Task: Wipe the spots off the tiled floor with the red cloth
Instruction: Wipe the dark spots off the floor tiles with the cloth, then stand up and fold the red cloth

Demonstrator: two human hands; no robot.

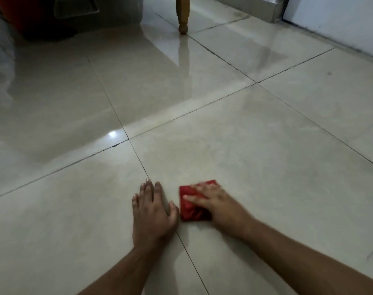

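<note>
Two bare forearms reach in from the near edge of the head view, both hands low on a glossy beige tiled floor point(234, 135) crossed by thin dark grout lines. At near centre the left hand point(152, 211) lies flat, palm down, fingers straight and slightly spread, gripping nothing; it rests across a grout line that runs from the near edge toward the far left. Just to its right, the right hand point(215, 203) presses a folded red cloth point(189, 206) against the tile, fingers laid straight over the top of the fabric rather than curled round it. That hand is somewhat blurred, so the exact lie of its thumb cannot be told. Cloth and left thumb sit just beside each other, a narrow strip of tile between them. Well beyond, at far centre, a turned wooden furniture leg point(182, 15) stands upright on the floor, its reflection stretching toward the camera. At far left a dark bulky object point(53, 20) sits in shadow, too dim to identify. Along the far right a white wall point(341, 20) meets the tiles, and a small dark spot point(329, 73) marks the floor near it
</note>
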